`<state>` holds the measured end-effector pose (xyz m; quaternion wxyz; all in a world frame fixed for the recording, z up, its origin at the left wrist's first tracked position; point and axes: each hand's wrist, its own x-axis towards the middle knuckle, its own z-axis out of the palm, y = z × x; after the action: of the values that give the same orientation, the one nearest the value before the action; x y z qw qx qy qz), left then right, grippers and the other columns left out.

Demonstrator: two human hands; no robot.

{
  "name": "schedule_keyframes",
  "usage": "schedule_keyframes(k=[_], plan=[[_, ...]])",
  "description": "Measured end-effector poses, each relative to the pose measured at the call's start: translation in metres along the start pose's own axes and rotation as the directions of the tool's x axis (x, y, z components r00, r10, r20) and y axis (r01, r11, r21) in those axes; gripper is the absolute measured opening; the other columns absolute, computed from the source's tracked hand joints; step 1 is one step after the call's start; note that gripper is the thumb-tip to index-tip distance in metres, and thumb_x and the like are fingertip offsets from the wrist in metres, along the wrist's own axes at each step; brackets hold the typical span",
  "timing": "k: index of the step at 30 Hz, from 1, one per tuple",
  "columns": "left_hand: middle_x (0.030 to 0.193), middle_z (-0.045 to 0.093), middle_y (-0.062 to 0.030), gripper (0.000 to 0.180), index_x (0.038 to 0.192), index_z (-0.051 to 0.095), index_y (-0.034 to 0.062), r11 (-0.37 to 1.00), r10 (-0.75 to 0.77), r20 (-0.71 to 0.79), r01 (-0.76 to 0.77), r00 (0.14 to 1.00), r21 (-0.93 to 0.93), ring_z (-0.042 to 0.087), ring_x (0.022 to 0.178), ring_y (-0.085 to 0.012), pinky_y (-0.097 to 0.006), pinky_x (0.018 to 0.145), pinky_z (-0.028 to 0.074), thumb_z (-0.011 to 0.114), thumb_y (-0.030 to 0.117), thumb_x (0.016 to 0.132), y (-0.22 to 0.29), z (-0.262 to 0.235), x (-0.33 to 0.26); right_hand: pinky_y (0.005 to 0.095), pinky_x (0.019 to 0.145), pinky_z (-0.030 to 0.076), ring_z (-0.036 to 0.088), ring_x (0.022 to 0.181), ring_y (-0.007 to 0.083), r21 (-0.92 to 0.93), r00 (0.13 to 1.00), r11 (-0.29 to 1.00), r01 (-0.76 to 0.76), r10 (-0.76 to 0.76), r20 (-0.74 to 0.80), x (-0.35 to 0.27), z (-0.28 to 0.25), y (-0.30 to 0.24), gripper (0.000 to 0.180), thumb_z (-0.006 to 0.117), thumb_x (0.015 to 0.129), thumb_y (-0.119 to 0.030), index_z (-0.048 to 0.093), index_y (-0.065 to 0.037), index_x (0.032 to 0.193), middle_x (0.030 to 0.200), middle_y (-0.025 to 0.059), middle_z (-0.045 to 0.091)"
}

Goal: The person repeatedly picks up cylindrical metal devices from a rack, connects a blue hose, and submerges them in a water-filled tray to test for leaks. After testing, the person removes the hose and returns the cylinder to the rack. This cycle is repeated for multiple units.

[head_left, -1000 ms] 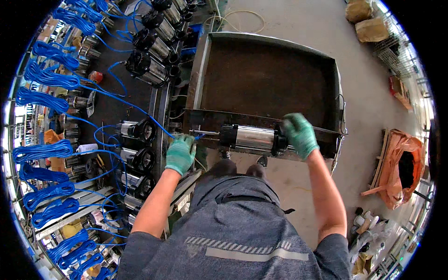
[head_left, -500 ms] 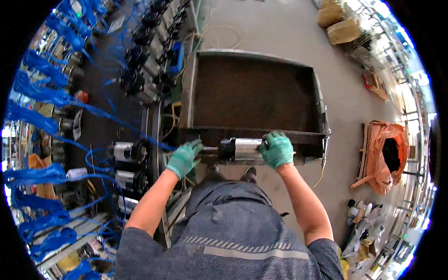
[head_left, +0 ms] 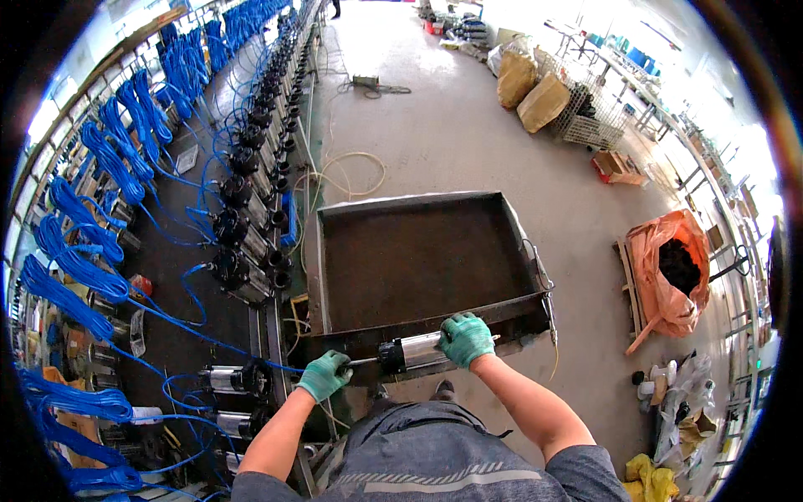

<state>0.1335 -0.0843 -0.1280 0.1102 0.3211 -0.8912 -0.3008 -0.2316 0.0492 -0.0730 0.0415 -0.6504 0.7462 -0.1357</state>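
A silver cylindrical pump (head_left: 422, 350) with a black collar lies across the near rim of a dark rectangular metal tank (head_left: 525, 237), slightly tilted in view. Over its right end my right hand (head_left: 467, 339), in a green glove, is closed with the fingers wrapped around the casing. A thin metal rod (head_left: 363, 361) sticks out of the black end. My left hand (head_left: 324, 375), also in a green glove, has its fingers curled around the rod's outer end; the fingertips are partly hidden. A blue cable (head_left: 251, 355) runs from the left bench toward this hand.
On the left, a long dark bench (head_left: 180, 280) carries rows of similar pumps (head_left: 238, 268) and coiled blue cables (head_left: 71, 272). To the right stands an orange sack (head_left: 652, 293) with dark contents on a wooden pallet. Farther off are brown sacks (head_left: 542, 102) and a wire cage (head_left: 594, 125).
My view has tilted up and turned, so the tank and hands sit lower in the picture. My left fingers have curled in at the rod's end. My right hand stays on the pump.
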Motion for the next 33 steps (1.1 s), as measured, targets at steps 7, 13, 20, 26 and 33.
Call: schedule_keyframes(k=[7,13,20,26,33], plan=[[0.083,0.070,-0.0132,0.043,0.114,0.072,0.0025,0.445,-0.553,0.439,0.696,0.708,-0.563,0.068,0.082,-0.0245,-0.039,0.082,0.055,0.063,0.043,0.103,-0.023,0.017,0.021,0.0477,0.084,0.054,0.067,0.095,0.0350,0.014,1.000,1.000,-0.021,0.021,-0.008,0.000,0.008,0.001,0.020,0.070,0.081,-0.030,0.070,-0.011,0.086,0.095,0.0130,0.071],[0.114,0.069,-0.0118,0.023,0.120,0.066,0.0013,0.708,-0.388,-0.020,0.284,0.921,-0.646,0.068,0.104,-0.0269,-0.036,0.089,0.058,0.068,0.010,0.098,0.009,0.023,0.001,0.0475,0.084,0.054,0.067,0.096,0.0348,-0.004,1.000,1.000,-0.023,0.023,-0.014,-0.005,0.010,0.007,0.020,0.069,0.082,-0.030,0.071,-0.011,0.088,0.096,0.0129,0.071],[0.101,0.075,-0.0115,0.018,0.114,0.070,0.0009,0.908,-0.193,-0.065,0.153,0.979,-0.391,0.072,0.099,-0.0270,-0.031,0.086,0.056,0.068,0.012,0.099,-0.010,0.024,-0.007,0.0474,0.086,0.054,0.066,0.098,0.0345,-0.008,0.999,0.999,-0.034,0.034,0.010,-0.004,0.004,0.002,0.021,0.066,0.084,-0.030,0.072,-0.011,0.090,0.100,0.0126,0.071],[0.084,0.070,-0.0121,0.044,0.116,0.064,-0.0010,0.317,-0.699,0.399,0.757,0.594,-0.571,0.069,0.077,-0.0255,-0.039,0.071,0.056,0.059,0.041,0.105,0.001,0.032,0.026,0.0478,0.085,0.054,0.066,0.099,0.0344,-0.002,0.999,0.999,-0.038,0.038,0.011,-0.005,0.014,0.010,0.021,0.067,0.084,-0.031,0.072,-0.011,0.091,0.098,0.0124,0.070],[0.122,0.065,-0.0157,0.041,0.123,0.064,0.0060,0.990,0.118,-0.075,-0.112,0.990,0.083,0.063,0.110,-0.0327,-0.044,0.092,0.054,0.078,0.027,0.090,-0.012,0.023,-0.012,0.0478,0.085,0.053,0.066,0.099,0.0338,0.012,1.000,1.000,-0.022,0.022,-0.007,-0.003,0.006,0.003,0.021,0.067,0.084,-0.031,0.071,-0.012,0.091,0.100,0.0118,0.071]])
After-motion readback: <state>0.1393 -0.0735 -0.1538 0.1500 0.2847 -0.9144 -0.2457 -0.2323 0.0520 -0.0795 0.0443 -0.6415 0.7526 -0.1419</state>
